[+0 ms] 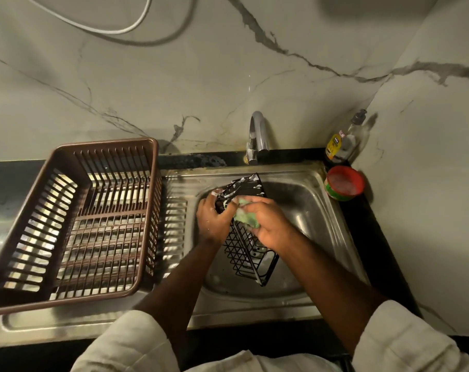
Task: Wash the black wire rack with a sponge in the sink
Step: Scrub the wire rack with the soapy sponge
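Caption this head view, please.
Left hand holds the soapy black wire rack in the sink; right hand scrubs with a green sponge.

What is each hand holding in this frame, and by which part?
The left hand grips the black wire rack by its far left edge. The right hand holds the green sponge, mostly covering it, pressed against the rack.

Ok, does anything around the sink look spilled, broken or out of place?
Nothing spilled or broken. The rack is tilted in the sink, streaked with foam, which fits washing. Only a dark blotchy patch on the ledge left of the tap looks grimy.
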Tool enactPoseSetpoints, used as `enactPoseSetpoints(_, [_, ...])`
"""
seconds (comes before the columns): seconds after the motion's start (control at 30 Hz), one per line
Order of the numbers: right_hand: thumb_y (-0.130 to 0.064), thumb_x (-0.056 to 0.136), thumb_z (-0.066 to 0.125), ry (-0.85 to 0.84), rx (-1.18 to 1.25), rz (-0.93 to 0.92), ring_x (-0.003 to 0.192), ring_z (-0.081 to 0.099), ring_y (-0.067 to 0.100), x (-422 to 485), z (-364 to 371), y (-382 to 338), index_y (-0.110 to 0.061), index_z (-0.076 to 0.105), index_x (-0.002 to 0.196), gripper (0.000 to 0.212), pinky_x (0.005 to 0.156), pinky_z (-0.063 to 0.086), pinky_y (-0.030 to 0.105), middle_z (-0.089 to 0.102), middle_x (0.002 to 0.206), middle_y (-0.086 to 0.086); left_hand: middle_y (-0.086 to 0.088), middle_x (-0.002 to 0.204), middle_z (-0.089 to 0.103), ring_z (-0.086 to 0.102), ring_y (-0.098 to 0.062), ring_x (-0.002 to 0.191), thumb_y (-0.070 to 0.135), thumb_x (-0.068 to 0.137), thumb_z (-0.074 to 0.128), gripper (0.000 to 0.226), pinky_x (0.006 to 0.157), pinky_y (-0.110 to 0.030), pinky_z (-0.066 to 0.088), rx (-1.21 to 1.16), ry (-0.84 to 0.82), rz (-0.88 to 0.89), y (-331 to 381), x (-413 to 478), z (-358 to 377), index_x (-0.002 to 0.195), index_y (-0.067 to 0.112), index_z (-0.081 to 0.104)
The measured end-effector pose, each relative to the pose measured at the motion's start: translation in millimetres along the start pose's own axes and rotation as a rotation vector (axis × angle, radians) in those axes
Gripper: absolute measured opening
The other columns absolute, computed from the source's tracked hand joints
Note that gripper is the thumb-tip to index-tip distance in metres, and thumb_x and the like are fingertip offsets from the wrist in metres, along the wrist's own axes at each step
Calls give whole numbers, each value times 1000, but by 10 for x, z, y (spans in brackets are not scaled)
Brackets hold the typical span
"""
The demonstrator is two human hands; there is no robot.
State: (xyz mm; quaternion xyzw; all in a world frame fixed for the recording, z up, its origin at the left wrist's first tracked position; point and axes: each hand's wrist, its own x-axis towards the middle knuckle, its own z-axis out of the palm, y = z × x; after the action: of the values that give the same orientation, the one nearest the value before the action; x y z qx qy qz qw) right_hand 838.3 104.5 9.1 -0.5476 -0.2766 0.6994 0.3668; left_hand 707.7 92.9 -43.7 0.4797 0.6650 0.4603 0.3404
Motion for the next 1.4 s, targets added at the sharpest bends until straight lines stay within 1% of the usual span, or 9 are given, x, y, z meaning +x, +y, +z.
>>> enactPoseSetpoints(0.3, [4,95,49,124,372,128,99,66,28,71,-235,194,-13,57,126,36,79,58,47,65,120,15,6,134,43,44,-11,123,51,61,72,99,101,-30,40,142,-283,76,11,-10,17,150,24,36])
enactPoseSetpoints(0.53, [8,94,47,191,267,139,75,65,24,-53,-370,450,-13,59,105,27,55,51,29,67,98,13,-7,154,29,26,-23,143,40,62,93,131,117,-37,27,387,-562,108,-132,36,42,161,18,10])
enactPoseSetpoints(0.73, [8,93,50,200,128,98,74,67,24,-147,-419,680,-8,63,99,22,69,53,36,70,85,11,-3,155,37,30,-24,147,70,44,83,148,123,-41,23,464,-602,108,-331,31,60,161,16,10])
enactPoseSetpoints(0.83, [9,92,55,197,8,47,67,67,22,-195,-460,729,-10,63,88,21,61,53,32,69,79,10,-5,156,35,29,-23,146,47,48,95,143,121,-41,27,414,-602,54,-351,-25,48,160,20,12])
enactPoseSetpoints(0.97, [9,86,65,161,-144,25,66,66,19,-226,-539,770,-7,62,95,19,55,54,28,68,83,11,-7,152,36,33,-20,142,16,55,97,127,112,-23,26,338,-587,80,-375,-61,34,157,14,21])
enactPoseSetpoints(1.13, [1,81,74,85,-486,-24,74,70,19,-258,-648,687,-12,69,98,22,61,56,30,73,92,11,-2,149,34,35,-18,140,18,51,97,130,118,-30,31,323,-597,79,-379,-72,-18,156,13,21])
enactPoseSetpoints(1.23, [-13,74,84,157,-823,-132,74,70,10,-303,-718,570,-21,74,89,20,66,59,29,74,84,-4,-5,145,42,46,-23,134,39,41,86,132,112,-43,42,313,-615,41,-455,-84,-8,154,22,19])
enactPoseSetpoints(1.3, [-18,72,86,208,-887,-229,73,69,7,-353,-707,469,-22,76,87,19,68,57,27,74,83,-9,-7,143,44,47,-23,132,46,37,80,132,112,-42,42,345,-609,21,-443,-108,-16,152,11,24])
enactPoseSetpoints(1.4, [-22,76,84,321,-908,-425,84,70,8,-368,-609,334,-23,78,102,26,78,54,20,76,95,-8,-5,132,49,52,-24,125,28,43,89,113,106,-42,47,357,-617,47,-375,-140,-21,142,5,40])
